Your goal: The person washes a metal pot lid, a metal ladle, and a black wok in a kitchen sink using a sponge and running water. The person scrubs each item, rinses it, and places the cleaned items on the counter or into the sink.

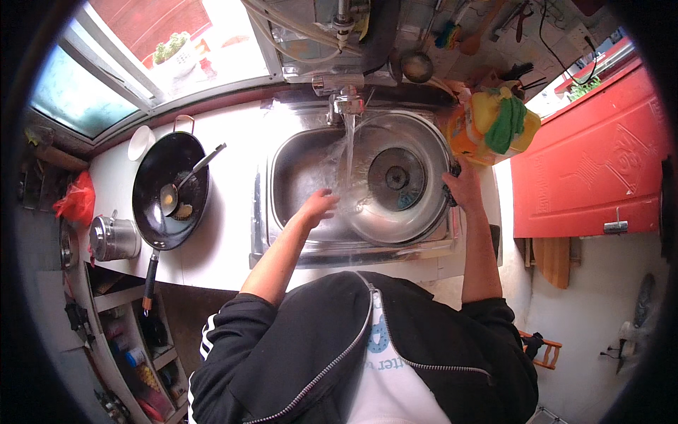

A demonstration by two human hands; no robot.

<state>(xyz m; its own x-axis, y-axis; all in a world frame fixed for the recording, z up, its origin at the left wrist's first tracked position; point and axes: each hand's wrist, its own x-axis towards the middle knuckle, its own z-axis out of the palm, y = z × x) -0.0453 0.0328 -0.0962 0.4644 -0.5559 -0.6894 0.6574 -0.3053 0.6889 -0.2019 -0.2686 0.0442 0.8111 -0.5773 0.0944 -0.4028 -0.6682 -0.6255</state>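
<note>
Over the stainless steel sink (296, 159), a glass pot lid (429, 212) with a steel rim and a dark centre leans in the right part of the basin. My right hand (465, 185) grips its right edge, at a dark piece there. My left hand (320, 206) is over the basin, left of the lid, fingers spread and holding nothing. Water runs from the chrome faucet (348, 100) and splashes between the left hand and the lid. What lies under the lid is hidden.
A black wok (153, 212) holding a ladle (201, 164) stands on the left counter, beside a steel pot (114, 238) and a white bowl (141, 143). Yellow jugs with a green cloth (506, 124) stand right of the sink. Utensils hang on the back wall.
</note>
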